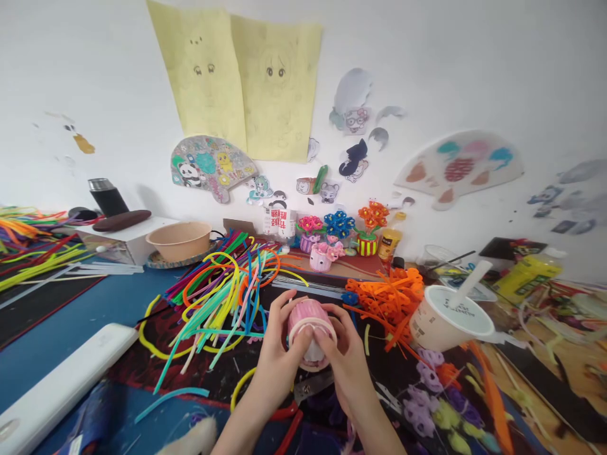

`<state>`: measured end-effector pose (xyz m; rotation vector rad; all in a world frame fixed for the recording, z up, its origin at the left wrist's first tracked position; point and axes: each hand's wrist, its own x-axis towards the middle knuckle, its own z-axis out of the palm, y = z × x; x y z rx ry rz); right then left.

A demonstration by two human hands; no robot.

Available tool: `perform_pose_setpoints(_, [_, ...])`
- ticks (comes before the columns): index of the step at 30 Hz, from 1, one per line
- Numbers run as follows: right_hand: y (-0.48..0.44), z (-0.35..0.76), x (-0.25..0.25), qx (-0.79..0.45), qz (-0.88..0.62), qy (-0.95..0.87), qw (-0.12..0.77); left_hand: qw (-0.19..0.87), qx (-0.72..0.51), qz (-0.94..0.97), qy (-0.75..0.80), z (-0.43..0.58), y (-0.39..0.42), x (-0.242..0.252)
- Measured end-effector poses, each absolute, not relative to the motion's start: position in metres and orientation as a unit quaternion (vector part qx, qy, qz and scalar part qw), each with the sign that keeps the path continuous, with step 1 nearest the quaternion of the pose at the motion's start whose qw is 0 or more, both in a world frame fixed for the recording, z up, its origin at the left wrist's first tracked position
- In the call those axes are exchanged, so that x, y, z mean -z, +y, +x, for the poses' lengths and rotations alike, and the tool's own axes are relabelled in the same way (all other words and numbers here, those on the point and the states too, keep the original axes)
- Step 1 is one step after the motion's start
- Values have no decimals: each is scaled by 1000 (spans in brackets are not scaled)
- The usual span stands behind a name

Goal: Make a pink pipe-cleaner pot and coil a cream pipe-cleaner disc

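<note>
Between both hands is a small pink pot (309, 311), tilted so its opening faces me. My left hand (281, 354) wraps round its left side, and my right hand (345, 354) closes round the right. Both thumbs press into the white filling (315, 354) inside the rim; what the filling is made of I cannot tell. Below the pot lie scissors (310, 387), partly hidden by my hands. A heap of multicoloured pipe cleaners (222, 297) is to the left of my hands, and a pile of orange pipe-cleaner pieces (386, 294) to the right.
A paper cup with a straw (450, 319) stands at right, near purple pipe-cleaner loops (422, 398). Pipe-cleaner flower pots (367, 243) and a glue-like yellow bottle (391, 237) line the wall. At left are a beige bowl (179, 240) and a long white device (71, 385).
</note>
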<state>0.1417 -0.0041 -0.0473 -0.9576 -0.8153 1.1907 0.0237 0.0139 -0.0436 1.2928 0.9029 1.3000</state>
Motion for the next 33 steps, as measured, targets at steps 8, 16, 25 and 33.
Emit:
perform_pose_setpoints(8, [-4,140,49,-520,-421,-367,646,536,-555,501,391,27,12,43])
perform_pose_setpoints(16, [-3,142,47,-555,-430,-324,634,566,-543,487,384,23,15,41])
perform_pose_setpoints(25, [-3,151,49,-602,-404,-273,633,604,-515,486,366,20,18,42])
perform_pose_setpoints(33, [-2,152,53,-585,-436,-303,613,589,-520,493,374,21,16,44])
